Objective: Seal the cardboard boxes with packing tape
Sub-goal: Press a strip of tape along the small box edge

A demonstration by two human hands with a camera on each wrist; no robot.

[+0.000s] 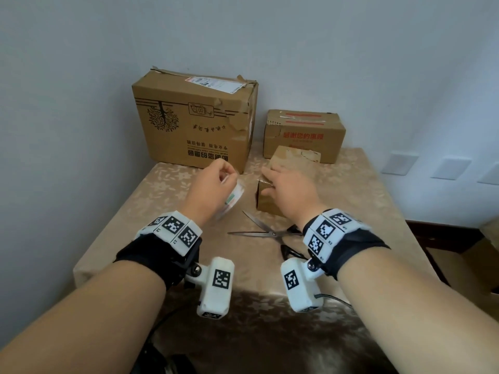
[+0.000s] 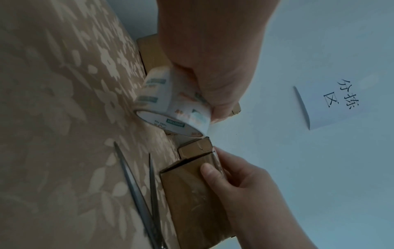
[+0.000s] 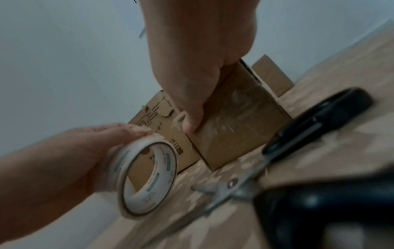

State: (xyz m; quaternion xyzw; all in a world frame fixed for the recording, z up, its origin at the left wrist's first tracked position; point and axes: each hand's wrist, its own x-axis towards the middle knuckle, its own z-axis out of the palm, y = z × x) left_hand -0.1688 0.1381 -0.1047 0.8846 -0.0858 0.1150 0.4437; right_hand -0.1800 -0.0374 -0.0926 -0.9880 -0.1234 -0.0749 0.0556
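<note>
left hand (image 1: 213, 182) pinching tape (image 1: 232, 199) | right hand (image 1: 286, 190) gripping box (image 1: 270, 203) | tape just left of box, scissors (image 1: 266, 233) nearer my right

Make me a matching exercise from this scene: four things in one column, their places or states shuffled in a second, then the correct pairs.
Things:
1. tape roll
2. scissors
3. small box
4. large box

States:
A. standing at the back by the wall, with a tree print
B. lying open on the tablecloth
C. gripped by the left hand
D. steadied by the right hand

Pairs: 1-C, 2-B, 3-D, 4-A
</note>
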